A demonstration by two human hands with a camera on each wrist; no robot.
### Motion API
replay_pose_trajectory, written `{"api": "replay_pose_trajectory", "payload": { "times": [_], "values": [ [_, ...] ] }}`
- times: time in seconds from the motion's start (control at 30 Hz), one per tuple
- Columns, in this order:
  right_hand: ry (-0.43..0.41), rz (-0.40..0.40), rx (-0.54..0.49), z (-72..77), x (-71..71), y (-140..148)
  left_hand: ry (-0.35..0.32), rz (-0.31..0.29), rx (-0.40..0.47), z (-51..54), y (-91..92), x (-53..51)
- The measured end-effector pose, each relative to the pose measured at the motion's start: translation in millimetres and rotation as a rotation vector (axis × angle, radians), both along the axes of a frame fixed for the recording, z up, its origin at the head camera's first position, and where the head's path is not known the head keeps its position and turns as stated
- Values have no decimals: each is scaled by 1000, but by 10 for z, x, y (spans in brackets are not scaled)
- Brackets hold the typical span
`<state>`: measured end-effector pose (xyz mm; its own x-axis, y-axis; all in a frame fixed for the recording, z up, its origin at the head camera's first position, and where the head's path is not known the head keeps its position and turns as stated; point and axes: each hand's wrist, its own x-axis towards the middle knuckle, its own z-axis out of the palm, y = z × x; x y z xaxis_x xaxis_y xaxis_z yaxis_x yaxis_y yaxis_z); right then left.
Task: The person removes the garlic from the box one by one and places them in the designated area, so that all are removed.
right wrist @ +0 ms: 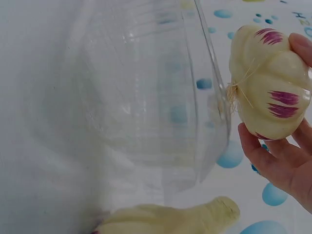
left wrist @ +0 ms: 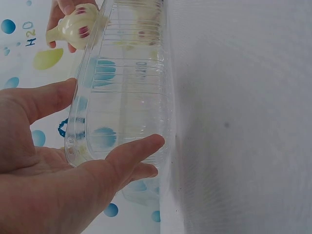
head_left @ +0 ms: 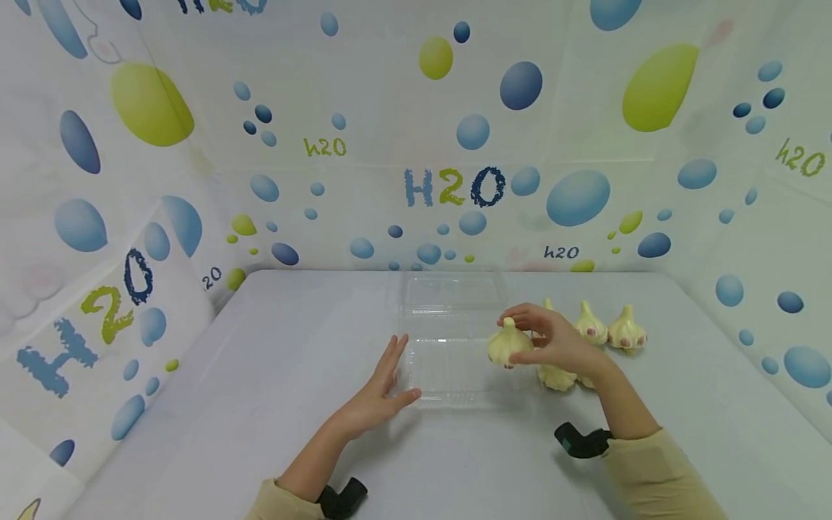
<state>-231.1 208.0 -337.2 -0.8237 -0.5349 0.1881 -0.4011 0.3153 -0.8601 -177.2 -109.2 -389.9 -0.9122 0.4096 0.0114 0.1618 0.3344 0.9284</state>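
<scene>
A clear plastic box (head_left: 448, 368) lies on the white table with its lid (head_left: 451, 291) folded open towards the back wall. My right hand (head_left: 562, 347) pinches a garlic bulb (head_left: 505, 348) between thumb and fingers, over the box's right side. Its stem points up in the head view, and the right wrist view shows the rooted base (right wrist: 234, 90) and purple streaks. At the box's left wall, my left hand (head_left: 370, 408) has its fingers extended, the thumb by the front corner. The left wrist view shows these fingers against the clear wall (left wrist: 122, 112).
Right of the box are several more garlic bulbs, including one at the far right (head_left: 627, 331), one beside it (head_left: 590, 325) and one nearer the front (head_left: 557, 378). A patterned sheet (head_left: 364, 188) hangs behind the table.
</scene>
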Motion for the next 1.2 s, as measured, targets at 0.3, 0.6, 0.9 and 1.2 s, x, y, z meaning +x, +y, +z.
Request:
{"api": "replay_pose_trajectory", "payload": {
  "times": [0.3, 0.6, 0.9, 1.2],
  "values": [
    [5, -15, -53, 34, 4, 150, -1, -3, 1, 5, -8, 9],
    [47, -59, -58, 57, 40, 307, 10, -4, -4, -23, -18, 0],
    [77, -74, -81, 64, 53, 512, 5, -4, -1, -22, -13, -1],
    [92, -140, -15, 76, 91, 685, 5, -5, 1, -21, -14, -1]
  ]
}}
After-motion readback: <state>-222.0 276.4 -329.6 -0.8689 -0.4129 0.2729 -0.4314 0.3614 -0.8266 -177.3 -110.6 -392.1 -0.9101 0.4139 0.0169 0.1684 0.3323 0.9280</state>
